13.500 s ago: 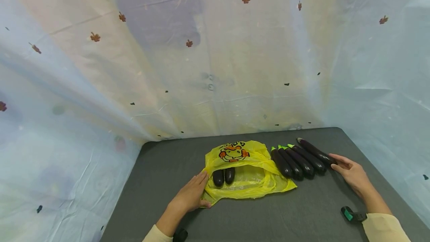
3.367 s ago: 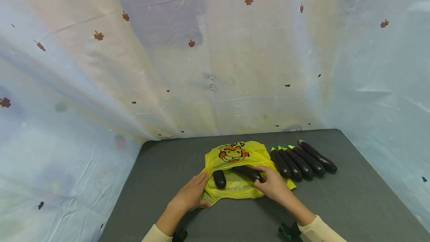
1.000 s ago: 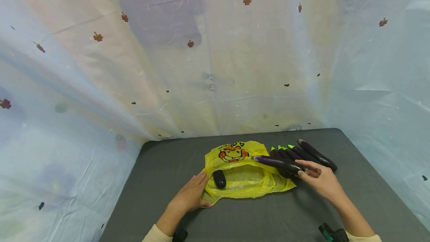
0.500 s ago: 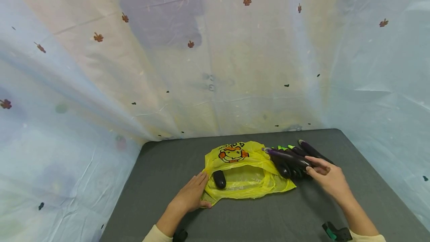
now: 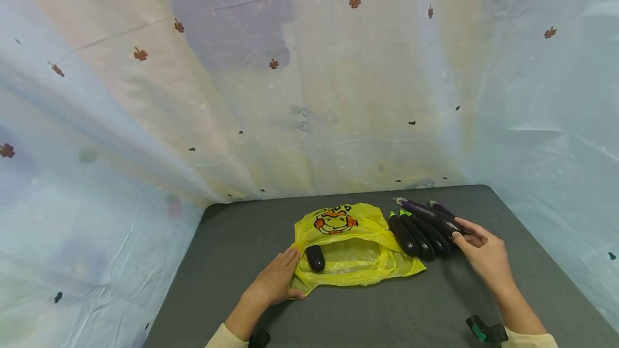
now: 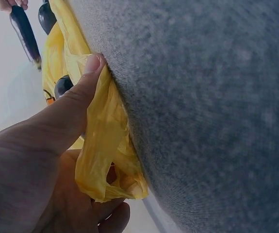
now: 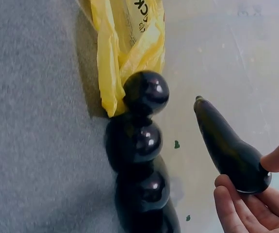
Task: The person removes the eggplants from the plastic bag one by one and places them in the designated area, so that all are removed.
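Observation:
A yellow plastic bag (image 5: pixel 369 219) with a cartoon print lies on its side, mouth facing me. The dark round end of an eggplant (image 5: pixel 316 258) shows inside; the rest of it is hidden. My left hand (image 5: pixel 273 281) holds the bag's left edge, the plastic between thumb and fingers in the left wrist view. With thumb and fingers my right hand (image 5: pixel 486 254) grips the blunt end of another eggplant (image 7: pixel 231 150). This one is raised above a row of eggplants (image 5: pixel 403 235) right of the bag, its stem end pointing away to the left.
One more eggplant (image 5: pixel 441 208), partly hidden behind the held one, lies at the right of the row. The grey table (image 5: pixel 377 316) ends at a back edge against a pale plastic sheet (image 5: pixel 309 95) with leaf prints.
Earlier, two eggplants showed in the bag and my right hand was at the rightmost one. It then drew one out of the bag and carried it right, over the row. The left hand stayed put.

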